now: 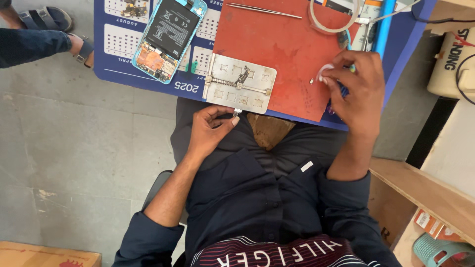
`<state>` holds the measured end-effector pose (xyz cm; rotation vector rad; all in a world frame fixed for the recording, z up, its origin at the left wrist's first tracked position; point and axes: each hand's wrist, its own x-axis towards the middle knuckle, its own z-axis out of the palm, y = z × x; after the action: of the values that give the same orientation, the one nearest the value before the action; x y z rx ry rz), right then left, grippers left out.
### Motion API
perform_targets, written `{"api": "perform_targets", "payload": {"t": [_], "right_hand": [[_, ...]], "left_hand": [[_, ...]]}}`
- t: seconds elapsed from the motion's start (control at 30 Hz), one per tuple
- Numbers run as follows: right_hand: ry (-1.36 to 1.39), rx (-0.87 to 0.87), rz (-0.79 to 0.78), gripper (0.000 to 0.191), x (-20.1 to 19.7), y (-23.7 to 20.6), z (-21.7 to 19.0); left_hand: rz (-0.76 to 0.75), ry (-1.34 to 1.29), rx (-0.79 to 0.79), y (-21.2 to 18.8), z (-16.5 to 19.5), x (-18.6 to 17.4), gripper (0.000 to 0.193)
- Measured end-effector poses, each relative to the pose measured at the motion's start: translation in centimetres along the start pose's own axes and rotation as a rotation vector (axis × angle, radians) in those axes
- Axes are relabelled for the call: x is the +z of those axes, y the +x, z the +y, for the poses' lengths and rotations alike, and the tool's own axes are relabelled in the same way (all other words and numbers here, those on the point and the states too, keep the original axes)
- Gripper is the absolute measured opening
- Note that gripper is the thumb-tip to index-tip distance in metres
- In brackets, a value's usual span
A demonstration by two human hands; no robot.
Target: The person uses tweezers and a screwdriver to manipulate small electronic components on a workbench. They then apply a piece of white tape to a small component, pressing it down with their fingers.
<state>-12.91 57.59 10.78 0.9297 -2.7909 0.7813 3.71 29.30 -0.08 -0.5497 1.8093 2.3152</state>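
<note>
At the far left, another person's sandalled foot point(74, 47) and a dark sleeve rest on the grey stone floor point(74, 138), and a cardboard box point(47, 254) sits in the bottom corner. On the blue calendar mat point(114, 64) lies one opened phone point(169, 37) in a light blue shell, its back off, the black battery and circuit boards bare. Just beside it, one metal holding plate point(241, 84) straddles the edge of the single red work mat point(282, 44), with a small dark part clamped in its middle. One pair of thin tweezers point(263, 10) lies near the red mat's top edge, and one loop of white cable point(334, 22) curls at its upper right.

The left hand point(210, 131) sits below the plate, wrist bent, thumb and forefinger pinched closed on the small knob point(236, 112) that sticks out of the plate's near edge. The right hand point(357, 91) hovers over the red mat's right edge, fingers curled tight around something white point(325, 69) and a thin light blue tool that barely shows; a tiny pale component point(311, 80) lies on the mat just beside its fingertips.

To the right stand wooden shelves point(420, 188), with one teal plastic basket point(438, 249) in the lower corner.
</note>
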Motion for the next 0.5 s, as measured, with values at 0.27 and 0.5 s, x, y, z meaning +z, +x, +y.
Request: {"api": "perform_targets", "payload": {"t": [0.27, 0.5], "right_hand": [[-0.01, -0.071, -0.047, 0.024, 0.9, 0.0, 0.0], [0.305, 0.036, 0.035, 0.021, 1.6, -0.4, 0.0]], "left_hand": [[0.111, 0.113, -0.03, -0.2, 0.0, -0.1, 0.013], [0.346, 0.361, 0.222, -1.8, 3.0, 0.0, 0.031]]}}
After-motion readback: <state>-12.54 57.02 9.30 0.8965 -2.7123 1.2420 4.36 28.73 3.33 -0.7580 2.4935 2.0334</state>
